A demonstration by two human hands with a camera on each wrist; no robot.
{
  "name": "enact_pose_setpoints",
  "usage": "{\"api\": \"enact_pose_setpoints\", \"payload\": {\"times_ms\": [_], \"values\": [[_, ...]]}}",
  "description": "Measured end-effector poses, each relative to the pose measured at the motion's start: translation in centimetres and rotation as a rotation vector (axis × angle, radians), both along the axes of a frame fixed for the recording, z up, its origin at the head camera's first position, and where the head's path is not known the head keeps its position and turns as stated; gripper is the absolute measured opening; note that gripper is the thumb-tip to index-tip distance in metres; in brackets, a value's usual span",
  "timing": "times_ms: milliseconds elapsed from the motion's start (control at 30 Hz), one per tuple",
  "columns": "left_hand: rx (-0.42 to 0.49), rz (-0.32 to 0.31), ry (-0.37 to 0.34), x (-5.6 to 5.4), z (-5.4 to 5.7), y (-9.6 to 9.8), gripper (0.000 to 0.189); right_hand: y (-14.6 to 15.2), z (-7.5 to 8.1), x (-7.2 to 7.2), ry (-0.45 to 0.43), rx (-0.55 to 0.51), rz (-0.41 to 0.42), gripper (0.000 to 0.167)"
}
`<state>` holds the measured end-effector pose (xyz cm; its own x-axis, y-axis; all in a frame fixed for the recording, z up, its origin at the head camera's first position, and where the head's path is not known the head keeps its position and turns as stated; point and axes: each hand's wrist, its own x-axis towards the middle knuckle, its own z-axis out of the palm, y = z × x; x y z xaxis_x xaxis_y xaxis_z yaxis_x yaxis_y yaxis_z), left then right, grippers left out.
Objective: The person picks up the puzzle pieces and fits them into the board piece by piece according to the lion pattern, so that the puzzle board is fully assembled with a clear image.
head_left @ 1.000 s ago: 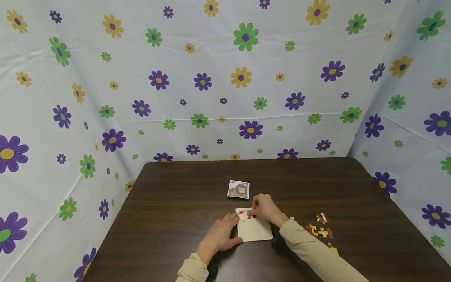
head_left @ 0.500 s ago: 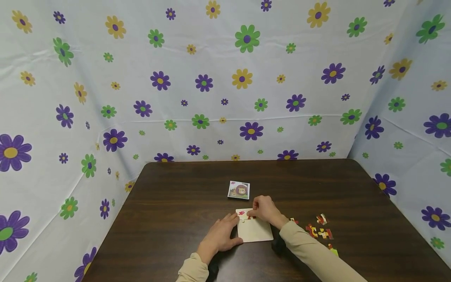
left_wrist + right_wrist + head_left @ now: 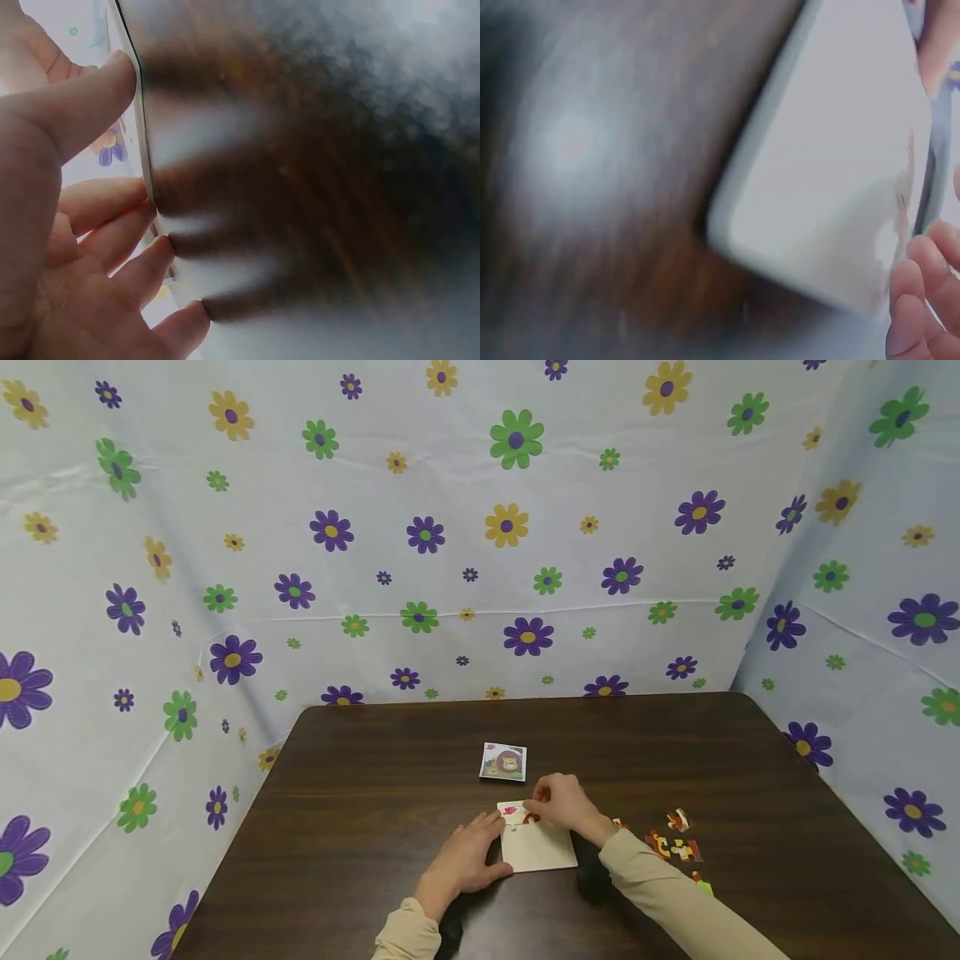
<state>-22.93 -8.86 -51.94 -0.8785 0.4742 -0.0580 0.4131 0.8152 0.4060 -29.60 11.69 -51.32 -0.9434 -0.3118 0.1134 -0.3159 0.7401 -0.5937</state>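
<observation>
A pale square puzzle board (image 3: pixel 538 852) lies on the dark table, with a pink-marked puzzle piece (image 3: pixel 510 812) at its far left corner. Beside that piece is a red-brown puzzle piece (image 3: pixel 531 818), and my right hand (image 3: pixel 567 806) pinches at it with thumb and fingertips, which partly cover it. My left hand (image 3: pixel 463 858) rests spread along the board's left edge, thumb at the near corner. In the left wrist view, thumb and fingertips touch the board's edge (image 3: pixel 144 127). The right wrist view shows curled fingers (image 3: pixel 911 322) at the board's far side, the piece itself blurred.
A lion picture card (image 3: pixel 502 762) lies beyond the board. Several loose puzzle pieces (image 3: pixel 686 850) are scattered to the right, some close to the right sleeve (image 3: pixel 675 893). A flowered cloth (image 3: pixel 450 568) hangs behind and beside the table (image 3: pixel 375 760).
The view has shifted slightly. My right fingertips have moved a little on the red-brown piece, so more of it shows. The left hand stays at the board's edge.
</observation>
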Motion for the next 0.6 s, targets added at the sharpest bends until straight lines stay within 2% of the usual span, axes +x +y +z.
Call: {"api": "enact_pose_setpoints", "payload": {"times_ms": [200,367,600], "values": [[0.003,0.002,0.006,0.0,0.0,0.1,0.065,3.3,0.7,-0.6,-0.031,0.002,-0.046,0.018],[0.001,0.000,0.013,0.0,0.0,0.1,0.065,6.9,0.9,-1.0,0.006,0.023,-0.076,0.019],[0.005,-0.001,0.003,0.0,0.1,0.1,0.065,11.3,1.0,-1.0,0.037,0.048,-0.113,0.021]]}}
